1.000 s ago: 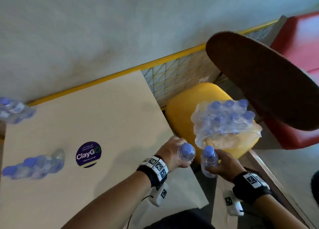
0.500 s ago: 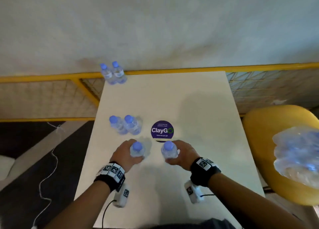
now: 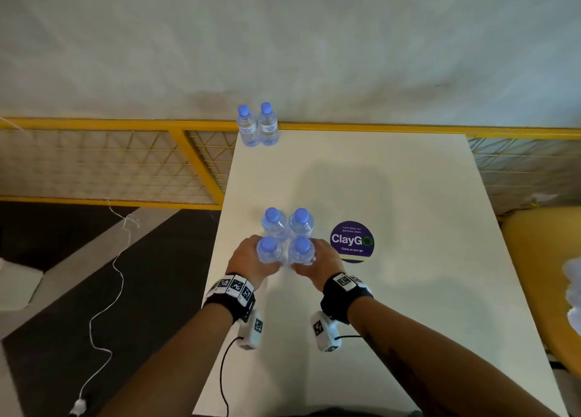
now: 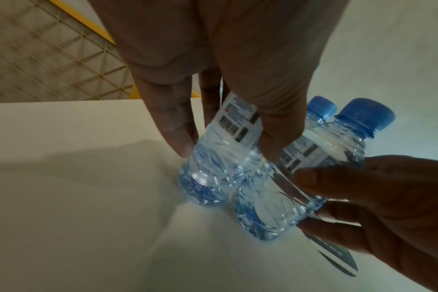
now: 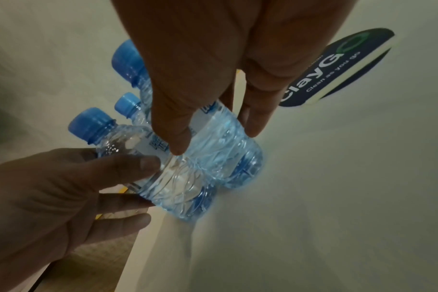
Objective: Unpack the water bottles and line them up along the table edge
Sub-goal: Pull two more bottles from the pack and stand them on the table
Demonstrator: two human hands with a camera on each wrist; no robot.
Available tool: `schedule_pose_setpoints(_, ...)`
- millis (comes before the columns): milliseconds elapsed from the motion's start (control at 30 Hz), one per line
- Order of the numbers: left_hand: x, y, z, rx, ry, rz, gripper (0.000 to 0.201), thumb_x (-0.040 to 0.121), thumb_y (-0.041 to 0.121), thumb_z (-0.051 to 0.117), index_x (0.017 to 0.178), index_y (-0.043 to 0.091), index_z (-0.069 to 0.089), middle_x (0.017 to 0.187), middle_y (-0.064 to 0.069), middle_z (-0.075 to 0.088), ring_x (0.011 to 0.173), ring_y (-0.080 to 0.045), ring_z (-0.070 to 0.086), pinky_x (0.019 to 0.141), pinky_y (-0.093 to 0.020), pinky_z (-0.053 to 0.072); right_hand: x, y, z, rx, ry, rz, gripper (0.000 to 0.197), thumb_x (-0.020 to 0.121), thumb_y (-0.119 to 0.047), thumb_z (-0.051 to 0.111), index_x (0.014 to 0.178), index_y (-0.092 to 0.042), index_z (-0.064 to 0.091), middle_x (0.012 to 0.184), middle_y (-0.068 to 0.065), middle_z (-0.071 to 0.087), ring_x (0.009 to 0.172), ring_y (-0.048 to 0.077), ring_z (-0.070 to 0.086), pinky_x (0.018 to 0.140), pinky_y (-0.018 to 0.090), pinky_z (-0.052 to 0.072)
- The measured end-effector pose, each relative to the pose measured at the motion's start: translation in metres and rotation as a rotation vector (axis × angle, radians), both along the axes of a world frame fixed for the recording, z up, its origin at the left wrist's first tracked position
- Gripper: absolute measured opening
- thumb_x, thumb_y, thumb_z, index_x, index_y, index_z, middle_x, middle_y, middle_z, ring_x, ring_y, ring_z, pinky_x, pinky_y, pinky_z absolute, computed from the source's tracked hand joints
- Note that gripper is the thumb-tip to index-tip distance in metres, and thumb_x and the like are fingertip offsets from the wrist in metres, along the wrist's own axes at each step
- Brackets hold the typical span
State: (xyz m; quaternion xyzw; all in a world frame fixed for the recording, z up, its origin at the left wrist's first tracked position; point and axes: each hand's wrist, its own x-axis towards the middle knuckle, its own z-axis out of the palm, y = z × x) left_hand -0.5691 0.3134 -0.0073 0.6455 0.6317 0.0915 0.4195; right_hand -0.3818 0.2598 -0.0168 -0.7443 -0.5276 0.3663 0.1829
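Small clear water bottles with blue caps. My left hand (image 3: 248, 259) grips one bottle (image 3: 268, 250) round its body, seen close as the left hand (image 4: 225, 148) round the bottle (image 4: 220, 158). Beside it, my right hand (image 3: 320, 259) grips a second bottle (image 3: 301, 250), shown as the right hand (image 5: 213, 134) round the bottle (image 5: 220, 142). Both held bottles are upright with their bases at the table top, right behind a standing pair (image 3: 286, 221). Another pair (image 3: 256, 126) stands at the far left corner.
The white table (image 3: 393, 291) carries a round purple ClayGo sticker (image 3: 352, 241) right of the bottles. Its left edge is close to my left hand. A yellow mesh railing (image 3: 110, 165) runs behind. A yellow chair (image 3: 540, 259) with the plastic-wrapped pack (image 3: 573, 291) is at right.
Both hands carried their bottles from beside the pack on the chair over to the table, then forward and left until they sit against the standing pair. The head view swung left.
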Motion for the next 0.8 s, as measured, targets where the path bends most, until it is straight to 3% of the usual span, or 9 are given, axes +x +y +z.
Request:
schedule_pose_setpoints(67, 0.003, 0.005, 0.001, -0.003, 0.032, -0.034, 0.031, 0.071, 0.027, 0.089, 0.092, 0.024, 0.066, 0.093, 0.001, 0.074, 0.086, -0.023, 0.070, 0.082, -0.038, 0.060, -0.004, 0.004, 0.003, 0.008, -0.044, 0.009, 0.039, 0.077, -0.026, 0.081, 0.110, -0.010, 0.067, 0.110, 0.008, 0.068, 0.104, 0.026, 0.060, 0.091, 0.038, 0.048)
schedule_pose_setpoints(200, 0.008, 0.015, -0.003, -0.011, 0.101, -0.108, 0.025, 0.070, 0.037, 0.084, 0.086, 0.025, 0.069, 0.080, 0.005, 0.072, 0.074, -0.019, 0.070, 0.074, -0.036, 0.062, -0.009, 0.011, 0.003, 0.002, -0.126, 0.085, 0.024, 0.079, -0.031, 0.076, 0.089, -0.011, 0.069, 0.091, 0.008, 0.071, 0.089, 0.027, 0.062, 0.077, 0.035, 0.050)
schedule_pose_setpoints(300, 0.008, 0.017, -0.006, -0.015, 0.111, -0.117, 0.026, 0.072, 0.036, 0.085, 0.088, 0.025, 0.069, 0.083, 0.004, 0.073, 0.077, -0.021, 0.070, 0.073, -0.033, 0.058, -0.009, 0.011, -0.003, 0.007, -0.132, 0.076, 0.024, 0.075, -0.037, 0.076, 0.080, -0.017, 0.065, 0.079, 0.000, 0.065, 0.079, 0.023, 0.058, 0.069, 0.031, 0.045)
schedule_pose_setpoints(400, 0.007, 0.016, -0.006, -0.008, 0.096, -0.113, 0.029, 0.071, 0.040, 0.085, 0.089, 0.026, 0.068, 0.083, 0.006, 0.073, 0.078, -0.020, 0.071, 0.077, -0.037, 0.061, -0.008, 0.010, -0.012, 0.020, -0.113, 0.061, 0.022, 0.074, -0.039, 0.077, 0.079, -0.024, 0.061, 0.078, -0.007, 0.056, 0.079, 0.020, 0.054, 0.069, 0.028, 0.039)
schedule_pose_setpoints(500, 0.004, 0.011, -0.004, 0.002, 0.038, -0.104, 0.031, 0.075, 0.034, 0.088, 0.094, 0.024, 0.067, 0.092, 0.000, 0.074, 0.085, -0.024, 0.071, 0.082, -0.040, 0.061, -0.006, 0.011, -0.012, 0.014, -0.104, 0.081, 0.024, 0.073, -0.039, 0.077, 0.075, -0.024, 0.059, 0.077, -0.004, 0.062, 0.076, 0.020, 0.056, 0.067, 0.028, 0.041)
schedule_pose_setpoints(567, 0.001, 0.007, -0.005, -0.017, 0.054, -0.078, 0.038, 0.076, 0.035, 0.090, 0.100, 0.022, 0.063, 0.101, -0.002, 0.072, 0.092, -0.026, 0.070, 0.086, -0.040, 0.058, -0.002, 0.009, -0.012, 0.000, -0.115, 0.119, 0.027, 0.075, -0.036, 0.078, 0.086, -0.014, 0.067, 0.087, 0.003, 0.068, 0.083, 0.023, 0.058, 0.073, 0.033, 0.047)
schedule_pose_setpoints(633, -0.005, 0.001, -0.015, -0.091, 0.168, -0.085, 0.045, 0.077, 0.044, 0.087, 0.105, 0.021, 0.059, 0.102, -0.001, 0.068, 0.095, -0.026, 0.067, 0.084, -0.035, 0.054, 0.007, 0.000, -0.016, -0.054, -0.079, 0.099, 0.051, 0.073, -0.041, 0.081, 0.111, -0.011, 0.066, 0.107, 0.005, 0.063, 0.098, 0.022, 0.058, 0.088, 0.036, 0.050)
schedule_pose_setpoints(700, -0.008, -0.007, -0.025, -0.196, 0.305, -0.176, 0.045, 0.079, 0.052, 0.082, 0.100, 0.021, 0.057, 0.097, 0.001, 0.065, 0.093, -0.024, 0.065, 0.080, -0.030, 0.049, 0.023, -0.013, -0.024, -0.107, -0.017, 0.036, 0.075, 0.068, -0.050, 0.084, 0.127, -0.013, 0.057, 0.118, 0.002, 0.056, 0.103, 0.018, 0.061, 0.093, 0.035, 0.051)
schedule_pose_setpoints(800, 0.008, -0.026, -0.032, -0.332, 0.376, -0.378, 0.042, 0.079, 0.055, 0.079, 0.093, 0.021, 0.058, 0.092, 0.002, 0.066, 0.091, -0.022, 0.066, 0.079, -0.029, 0.047, 0.058, -0.041, -0.029, -0.127, 0.068, 0.032, 0.059, 0.072, -0.042, 0.085, 0.119, -0.015, 0.063, 0.110, -0.002, 0.064, 0.092, 0.015, 0.067, 0.084, 0.030, 0.056)
